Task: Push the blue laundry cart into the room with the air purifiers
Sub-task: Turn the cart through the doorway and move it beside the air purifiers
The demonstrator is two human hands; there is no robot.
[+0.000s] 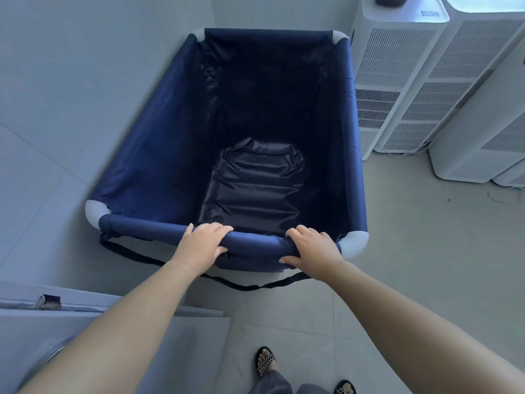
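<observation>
The blue laundry cart [159,143] fills the middle of the head view, a dark blue fabric bin on a frame with white corner joints, empty inside. My left hand [203,245] and my right hand [312,247] both grip its near top rail, fingers curled over the bar. The cart's far end sits close to a grey wall. White air purifiers [397,81] stand in a row just right of the cart, nearly touching its right side.
A grey wall [85,81] runs along the cart's left side. A door edge with a latch plate [48,301] is at lower left. A black strap [247,285] hangs below the near rail. Power cords [505,194] lie on the tiled floor at right. My sandalled feet are at the bottom.
</observation>
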